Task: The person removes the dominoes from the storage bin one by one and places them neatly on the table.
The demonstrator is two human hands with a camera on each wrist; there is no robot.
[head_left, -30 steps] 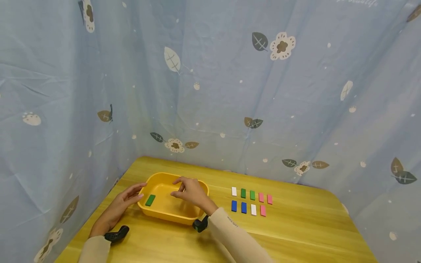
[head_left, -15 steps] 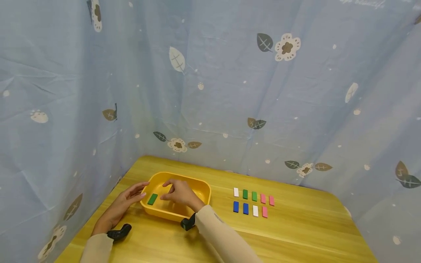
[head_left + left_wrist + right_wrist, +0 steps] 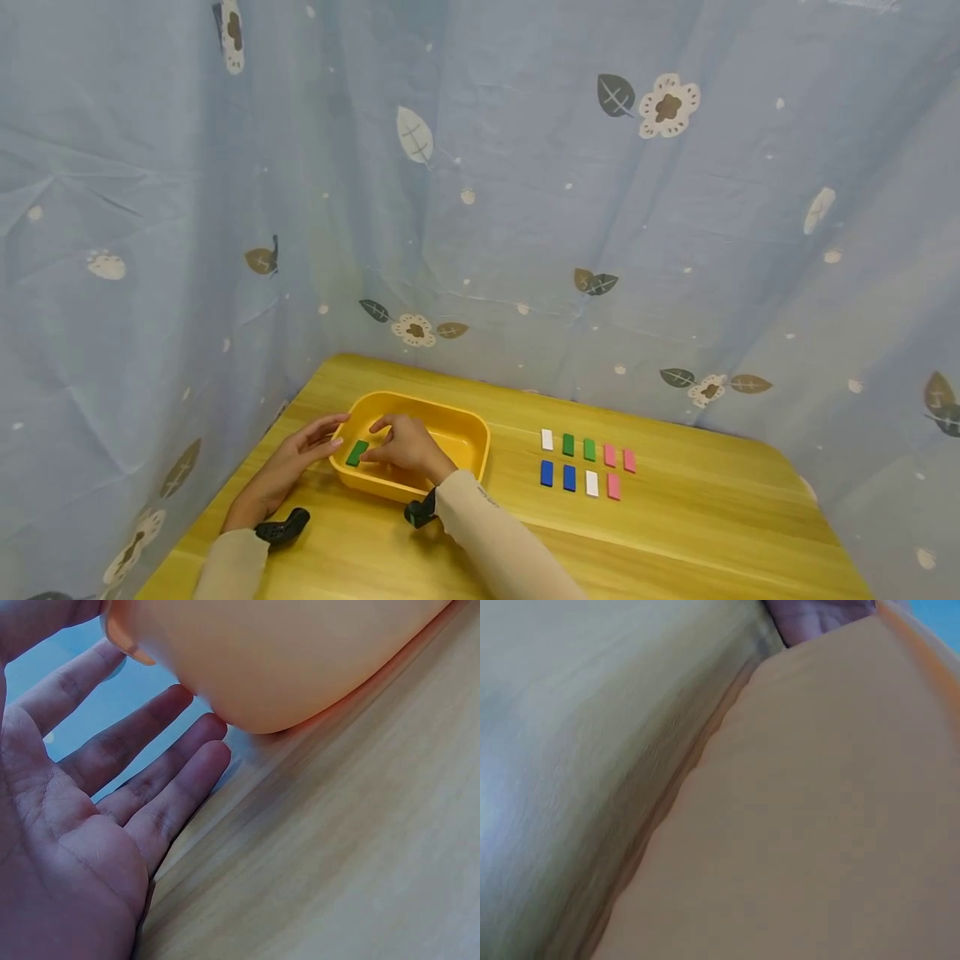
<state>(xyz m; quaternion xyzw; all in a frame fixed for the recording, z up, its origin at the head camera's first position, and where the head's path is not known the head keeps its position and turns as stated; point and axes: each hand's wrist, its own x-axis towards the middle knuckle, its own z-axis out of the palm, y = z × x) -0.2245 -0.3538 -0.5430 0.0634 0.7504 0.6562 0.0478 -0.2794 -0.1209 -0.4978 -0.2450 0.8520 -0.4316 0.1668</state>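
A yellow plastic basin (image 3: pixel 450 409) stands at the left of the table, with one green block (image 3: pixel 357 452) on its floor near the left end. My right hand (image 3: pixel 408 446) reaches down inside the basin. Its thumb tip is right at the block's edge, and its index finger is spread apart from the thumb. My left hand (image 3: pixel 300 454) rests at the basin's left end, thumb at the rim. In the left wrist view its fingers (image 3: pixel 172 772) extend straight against the outer wall. The right wrist view shows mostly the basin's side wall (image 3: pixel 802 810), which hides the right hand.
Right of the basin lie two rows of small flat blocks. The back row holds a white block (image 3: pixel 547 439), two green and two pink ones; the front row has two blue, a white and a pink block (image 3: pixel 613 486). A patterned curtain (image 3: pixel 517 208) hangs behind the wooden table (image 3: pixel 675 533).
My right hand has moved left inside the basin, up to the green block, which now sits partly behind its thumb. The left hand stays at the rim; the whole view has shifted slightly.
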